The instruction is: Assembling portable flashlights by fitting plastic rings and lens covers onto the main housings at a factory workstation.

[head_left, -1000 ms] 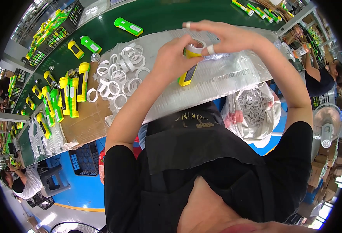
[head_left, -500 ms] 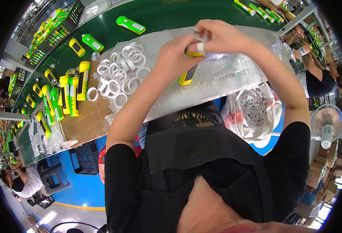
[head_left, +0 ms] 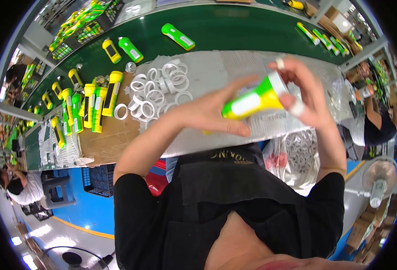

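- In the head view, a green-and-yellow flashlight (head_left: 254, 99) is tilting in the air between the person's hands, its white-ringed head pointing up and to the right.
- The right hand (head_left: 310, 96) is curling around the flared head, thumb and fingers gripping it.
- The left hand (head_left: 205, 110) is spreading wide around the tail, thumb below and fingers above; whether its palm is touching cannot be told.
- White rings (head_left: 162, 85) are lying in a loose pile just beyond the left forearm, which is partly covering them.
- More flashlights (head_left: 90, 105) are crowding together left of the rings, over a brown cardboard sheet (head_left: 100, 146).
- A green flashlight (head_left: 178, 36) is lying farther back on the green surface (head_left: 239, 31).
- A sack (head_left: 277, 161) of rings is standing below the front edge, near the right forearm.
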A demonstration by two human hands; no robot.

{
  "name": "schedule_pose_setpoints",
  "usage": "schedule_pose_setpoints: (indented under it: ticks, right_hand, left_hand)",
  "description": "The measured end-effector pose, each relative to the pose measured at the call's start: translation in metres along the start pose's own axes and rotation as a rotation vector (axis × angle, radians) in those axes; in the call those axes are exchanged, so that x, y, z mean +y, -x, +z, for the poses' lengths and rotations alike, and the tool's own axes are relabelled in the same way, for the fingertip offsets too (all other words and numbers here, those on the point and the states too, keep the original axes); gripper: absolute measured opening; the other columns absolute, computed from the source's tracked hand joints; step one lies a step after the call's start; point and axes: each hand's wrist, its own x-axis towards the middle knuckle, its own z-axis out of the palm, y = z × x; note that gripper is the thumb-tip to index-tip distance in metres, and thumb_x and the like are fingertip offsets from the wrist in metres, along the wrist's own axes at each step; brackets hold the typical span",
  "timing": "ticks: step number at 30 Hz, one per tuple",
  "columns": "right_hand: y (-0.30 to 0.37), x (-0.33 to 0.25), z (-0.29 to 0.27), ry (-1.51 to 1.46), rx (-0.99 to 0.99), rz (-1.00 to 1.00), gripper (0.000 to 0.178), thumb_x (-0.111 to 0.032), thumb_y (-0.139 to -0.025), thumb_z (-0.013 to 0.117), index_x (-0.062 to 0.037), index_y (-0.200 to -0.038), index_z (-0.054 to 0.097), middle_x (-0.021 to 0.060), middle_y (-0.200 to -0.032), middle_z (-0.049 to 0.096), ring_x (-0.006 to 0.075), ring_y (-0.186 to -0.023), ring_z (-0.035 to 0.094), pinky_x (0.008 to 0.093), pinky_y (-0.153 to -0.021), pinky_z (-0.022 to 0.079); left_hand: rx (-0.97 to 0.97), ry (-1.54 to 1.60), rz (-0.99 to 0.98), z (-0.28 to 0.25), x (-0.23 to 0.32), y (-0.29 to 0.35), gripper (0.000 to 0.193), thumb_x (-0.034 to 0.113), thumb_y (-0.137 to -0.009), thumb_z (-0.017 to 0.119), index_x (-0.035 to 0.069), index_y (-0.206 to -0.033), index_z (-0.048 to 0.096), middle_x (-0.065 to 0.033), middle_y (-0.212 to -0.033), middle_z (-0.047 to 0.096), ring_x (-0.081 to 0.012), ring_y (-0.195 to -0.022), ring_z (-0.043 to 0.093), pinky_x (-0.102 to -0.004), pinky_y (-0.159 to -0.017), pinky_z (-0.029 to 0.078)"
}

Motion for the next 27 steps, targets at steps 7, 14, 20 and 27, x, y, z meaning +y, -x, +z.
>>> schedule_pose_setpoints:
  ticks: [7,14,20,27]
  right_hand:
    - [-0.011,0.128,0.061,0.147,0.297,0.305,0.035,-0.038,-0.099,0.043,-0.0082,-0.105,0.059,0.0140,-0.092,0.066,0.0337,-0.084,0.066,0.0390,-0.071,0.051]
    - [-0.058,0.282,0.035,0.163,0.545,0.463,0.030,-0.033,-0.099,0.050,-0.0065,-0.110,0.059,0.0183,-0.097,0.067,0.0333,-0.084,0.066,0.0388,-0.074,0.051]
    - [-0.045,0.406,-0.085,0.537,0.697,0.876,0.045,-0.039,-0.093,0.058,-0.0096,-0.127,0.053,0.0205,-0.110,0.065,0.0365,-0.092,0.066,0.0448,-0.081,0.052]
    - [-0.016,0.372,-0.077,0.409,0.429,0.597,0.029,-0.024,-0.094,0.057,-0.0069,-0.116,0.063,0.0117,-0.099,0.069,0.0269,-0.087,0.068,0.0390,-0.077,0.054]
  left_hand:
    - [0.218,-0.561,-0.237,-0.063,-0.028,-0.059,0.070,0.044,-0.080,0.073,0.009,-0.135,0.049,-0.0188,-0.108,0.067,-0.0318,-0.097,0.067,-0.0399,-0.083,0.051]
    - [0.549,-1.244,-0.374,-0.171,-0.056,-0.099,0.072,0.066,-0.088,0.052,0.023,-0.144,0.038,-0.0152,-0.090,0.068,-0.0362,-0.082,0.066,-0.0441,-0.069,0.052]
    - [0.477,-1.133,-0.643,-0.235,-0.113,-0.106,0.063,0.069,-0.087,0.049,0.021,-0.127,0.059,-0.0146,-0.113,0.067,-0.0326,-0.106,0.064,-0.0428,-0.091,0.049]
    - [0.595,-0.893,-0.379,-0.176,-0.071,-0.110,0.046,0.052,-0.087,0.064,0.018,-0.119,0.062,-0.0130,-0.101,0.068,-0.0274,-0.086,0.067,-0.0386,-0.078,0.051]
